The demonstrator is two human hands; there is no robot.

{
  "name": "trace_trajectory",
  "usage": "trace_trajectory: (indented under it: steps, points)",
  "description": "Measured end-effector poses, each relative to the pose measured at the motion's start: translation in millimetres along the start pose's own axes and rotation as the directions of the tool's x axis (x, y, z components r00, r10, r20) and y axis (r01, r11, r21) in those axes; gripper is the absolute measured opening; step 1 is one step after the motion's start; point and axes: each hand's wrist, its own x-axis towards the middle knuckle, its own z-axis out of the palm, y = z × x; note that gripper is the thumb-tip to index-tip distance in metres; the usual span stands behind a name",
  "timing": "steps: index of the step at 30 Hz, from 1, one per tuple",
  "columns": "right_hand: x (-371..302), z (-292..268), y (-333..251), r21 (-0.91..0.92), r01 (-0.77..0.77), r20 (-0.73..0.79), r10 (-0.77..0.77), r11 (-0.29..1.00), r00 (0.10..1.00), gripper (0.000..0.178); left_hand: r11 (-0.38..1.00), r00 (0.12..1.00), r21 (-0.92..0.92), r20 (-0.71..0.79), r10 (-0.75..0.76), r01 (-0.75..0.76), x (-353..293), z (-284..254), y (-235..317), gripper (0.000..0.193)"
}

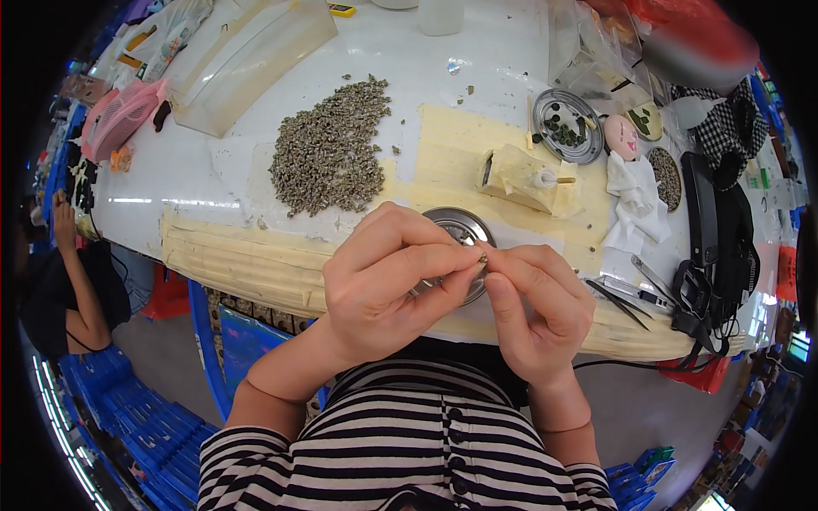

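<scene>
My left hand [383, 277] is closed in a pinch, thumb and forefinger together on a small metal part [483, 257]. The fingertips of my right hand [545, 298] meet the same part from the other side, also closed. It is too small to tell its exact kind. Below both hands sits a round steel dish [464, 218] with small pieces in it, partly hidden by my fingers. Farther off to the left, a large heap of small metal parts [328, 153] is spread on the white table.
Right of the dish stand a tape-covered block [520, 179] and a clear round dish [588, 149] holding dark green bits. Tweezers [618, 304] and a cutter knife [635, 291] lie near the front edge. A pink fan [123, 119] is at far left, where another person sits.
</scene>
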Motion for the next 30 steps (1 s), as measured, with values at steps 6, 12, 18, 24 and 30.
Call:
trace_trajectory:
  steps: [6, 12, 18, 24, 30]
  points:
    - [1.3, -0.5, -0.3, -0.01, 0.003, -0.005, -0.003, 1.0, 1.0, 0.024, 1.0, 1.0, 0.002, 0.018, 0.008, -0.008, 0.4, -1.6, 0.4, 0.024]
    - [-0.2, -3.3, 2.9, -0.01, -0.04, -0.083, 0.039, 0.999, 0.996, 0.023, 0.988, 0.989, 0.1, 0.08, -0.125, 0.116, -4.7, -14.5, -0.6, 0.024]
    - [0.1, -3.7, 3.0, -0.016, -0.013, -0.064, 0.012, 1.0, 0.998, 0.02, 0.962, 0.972, 0.243, 0.162, -0.169, 0.127, -7.8, -26.3, 0.4, 0.023]
    - [-1.4, -3.6, 0.7, -0.027, -0.026, -0.074, 0.024, 0.999, 0.997, 0.019, 0.968, 0.969, 0.231, 0.203, -0.143, 0.094, -1.8, -11.3, 3.2, 0.023]
    - [-3.9, -3.9, 2.3, -0.01, -0.001, -0.082, 0.0, 1.0, 0.997, 0.014, 0.953, 0.979, 0.28, 0.132, -0.155, 0.113, -0.7, -14.4, 2.8, 0.02]
